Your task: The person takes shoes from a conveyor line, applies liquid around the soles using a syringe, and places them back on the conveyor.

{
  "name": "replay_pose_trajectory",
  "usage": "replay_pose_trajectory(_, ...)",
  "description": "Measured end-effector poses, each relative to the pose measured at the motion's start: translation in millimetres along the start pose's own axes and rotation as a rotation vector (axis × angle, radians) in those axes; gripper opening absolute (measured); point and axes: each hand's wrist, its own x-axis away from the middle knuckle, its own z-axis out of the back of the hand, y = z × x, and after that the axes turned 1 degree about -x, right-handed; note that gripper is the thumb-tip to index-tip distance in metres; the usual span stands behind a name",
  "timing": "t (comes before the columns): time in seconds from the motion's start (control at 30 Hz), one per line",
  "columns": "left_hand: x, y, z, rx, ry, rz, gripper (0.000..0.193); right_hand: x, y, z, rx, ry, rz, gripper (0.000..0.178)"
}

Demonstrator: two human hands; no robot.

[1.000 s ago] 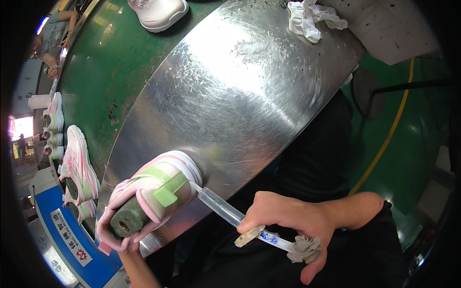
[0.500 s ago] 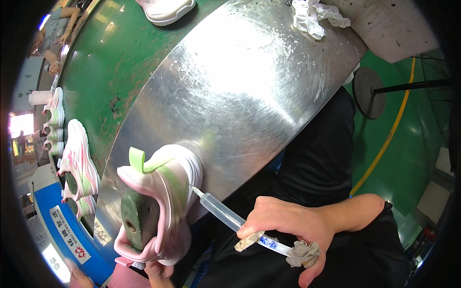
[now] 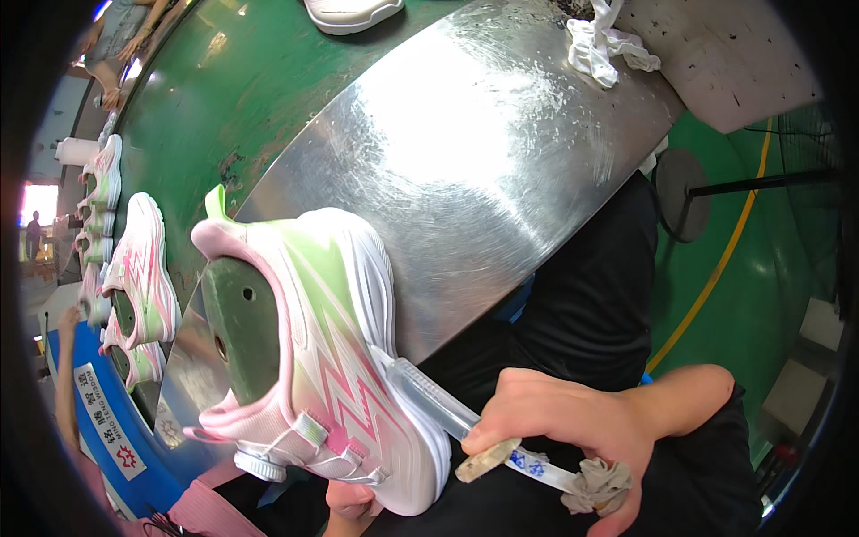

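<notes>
The broad silver metal tabletop, centre, looked glossy, scratched; the slim clear syringe, lower centre, smooth plastic.

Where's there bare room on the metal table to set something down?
The table's broad middle, between the held shoe and white cloth, looks bare, though glare whitens part. Crowded: around the shoe, with left hand, syringe and right hand close by.

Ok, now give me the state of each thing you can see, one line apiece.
Held shoe: tilted, toe toward the lower edge.
Green last: seated inside that shoe.
Left hand: mostly hidden, holding the shoe.
Syringe: plunger partly drawn out, tip at the sole's edge.
Right hand: closed around the syringe.
Metal table: scratched, shiny.
White cloth: crumpled on the metal table.
Shoe at left: its own last inside.
</notes>
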Motion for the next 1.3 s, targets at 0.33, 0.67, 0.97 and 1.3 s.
replay_pose_trajectory(0.33, -26.4, -15.7, -6.2, 0.232, -0.347, 0.198, 0.079, 1.7, -57.3, 0.8, 0.006, -0.115, -0.232, 0.101)
replay_pose_trajectory(0.67, -76.7, -22.0, -67.1, 0.213, -0.154, 0.228, 0.069, 10.3, -120.5, 2.9, 0.131, -0.086, -0.346, 0.098)
replay_pose_trajectory(0.97, -122.1, -33.7, -83.5, 0.093, -0.361, 0.192, 0.061, 16.1, -151.6, 6.2, 0.309, -0.037, -0.277, 0.094)
replay_pose_trajectory(1.3, -140.9, -28.7, -115.9, 0.124, -0.521, 0.123, 0.052, 21.7, -143.1, 7.4, 0.433, -0.012, -0.200, 0.090)
